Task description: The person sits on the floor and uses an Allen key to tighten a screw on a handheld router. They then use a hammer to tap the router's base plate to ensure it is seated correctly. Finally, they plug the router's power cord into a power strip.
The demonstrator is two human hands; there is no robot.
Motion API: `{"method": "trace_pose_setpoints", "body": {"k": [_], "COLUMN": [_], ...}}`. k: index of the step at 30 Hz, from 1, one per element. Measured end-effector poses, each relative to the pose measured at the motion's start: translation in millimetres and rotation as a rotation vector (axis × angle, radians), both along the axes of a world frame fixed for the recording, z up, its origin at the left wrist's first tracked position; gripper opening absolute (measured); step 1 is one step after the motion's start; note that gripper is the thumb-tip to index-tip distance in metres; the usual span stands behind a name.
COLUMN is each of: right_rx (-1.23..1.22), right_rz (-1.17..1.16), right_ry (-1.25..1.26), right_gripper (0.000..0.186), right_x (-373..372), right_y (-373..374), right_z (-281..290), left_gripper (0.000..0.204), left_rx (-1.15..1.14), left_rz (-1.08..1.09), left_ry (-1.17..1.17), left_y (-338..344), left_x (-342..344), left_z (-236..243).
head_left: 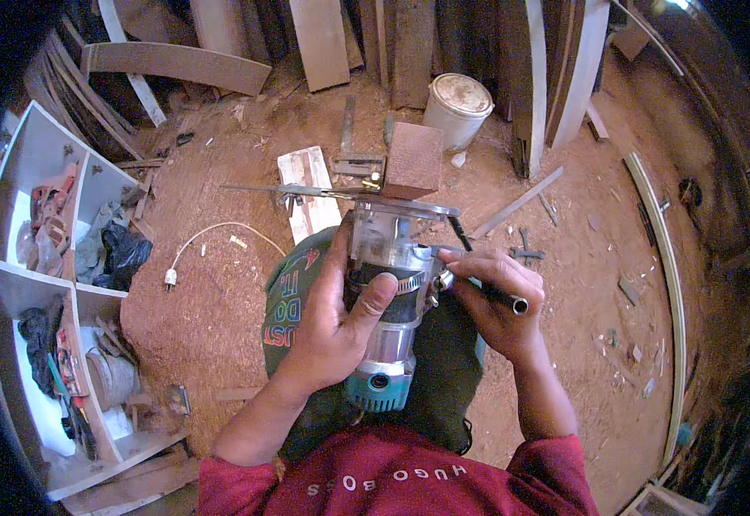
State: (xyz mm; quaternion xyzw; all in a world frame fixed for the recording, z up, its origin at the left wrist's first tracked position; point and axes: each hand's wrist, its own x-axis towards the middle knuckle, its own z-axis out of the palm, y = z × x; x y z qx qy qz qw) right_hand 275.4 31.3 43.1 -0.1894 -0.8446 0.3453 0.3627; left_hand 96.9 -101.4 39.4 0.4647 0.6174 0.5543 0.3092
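Observation:
A trim router (389, 335) with a teal end cap, metal body and clear base housing lies in front of my lap, its flat base plate turned away from me. My left hand (332, 322) is wrapped round it from the left, with the thumb over the dark band and the metal hose clamp (409, 284). My right hand (499, 297) is closed on a dark rod (505, 297) with a round, hollow-looking end, close beside the metal knob (444, 279) on the router's side. The rod's far end is partly hidden by my fingers. A reddish wood block (413, 161) is just beyond the base plate.
On the left stands a white compartment unit (31, 271) with tools and bags. A cable with a plug (170, 277) lies on the sawdust-covered floor. Ahead are a white lidded bucket (458, 110) and leaning boards (319, 43). A long pale strip (663, 275) lies at right.

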Motion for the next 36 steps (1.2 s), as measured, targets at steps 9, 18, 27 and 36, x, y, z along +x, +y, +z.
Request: {"method": "trace_pose_setpoints", "body": {"k": [9, 18, 27, 36], "right_rx": [0.176, 0.097, 0.108, -0.041], "right_rz": [0.047, 0.023, 0.17, 0.15], "right_ry": [-0.052, -0.072, -0.112, -0.207], "right_gripper": [0.021, 0.023, 0.026, 0.027], "right_x": [-10, -9, -14, -17], "right_y": [-8, -7, -7, -5], "right_z": [5, 12, 13, 14], "left_gripper": [0.063, 0.066, 0.052, 0.047], "left_rx": [-0.045, 0.023, 0.153, 0.067], "left_rz": [0.167, 0.228, 0.344, 0.41], "left_ry": [0.05, 0.071, -0.089, 0.219], "left_y": [-4, 3, 1, -5], "left_x": [-4, 2, 3, -7], "left_z": [-17, -4, 0, -14]}}
